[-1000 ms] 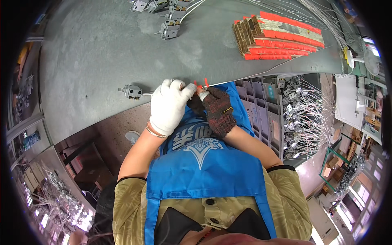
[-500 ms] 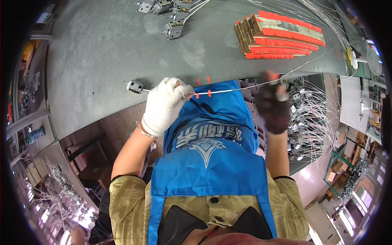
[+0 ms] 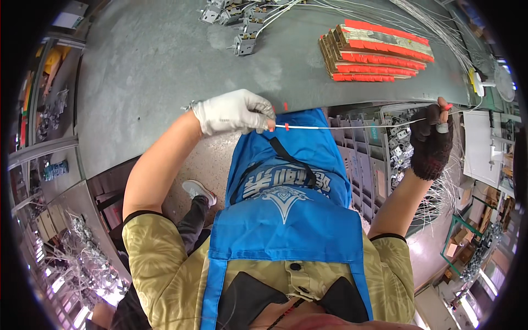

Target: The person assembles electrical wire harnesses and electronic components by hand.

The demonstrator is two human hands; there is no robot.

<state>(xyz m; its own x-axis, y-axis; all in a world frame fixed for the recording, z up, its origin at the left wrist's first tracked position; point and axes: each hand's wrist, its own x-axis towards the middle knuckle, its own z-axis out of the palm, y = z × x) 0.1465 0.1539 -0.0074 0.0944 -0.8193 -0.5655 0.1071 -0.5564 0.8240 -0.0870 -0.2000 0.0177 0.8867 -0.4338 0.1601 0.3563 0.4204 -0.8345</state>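
My left hand (image 3: 236,113), in a white glove, pinches a white cable (image 3: 313,127) at the front edge of the table. A red mark (image 3: 286,126) shows on the cable's line beside those fingertips. Just behind the left wrist, part of a small grey metal device (image 3: 191,105) peeks out, the remainder hidden by the hand. Far to the right, my right hand (image 3: 433,140), in a dark glove with bare fingertips, has thumb and finger closed on the thin stretch of the same cable. Between both hands the cable runs nearly straight. A red piece (image 3: 447,107) shows at the right fingertips.
Red-edged wooden strips (image 3: 379,52) lie stacked on the grey-green table (image 3: 148,66). Several metal devices (image 3: 245,43) with white cables sit at the back. Right of my blue apron (image 3: 286,236), more devices and loose wires (image 3: 437,203) fill a lower surface.
My right hand has moved right along the cable, widening the gap between my hands. My left hand has tilted to lie more sideways, and the metal device is now mostly hidden behind its wrist.
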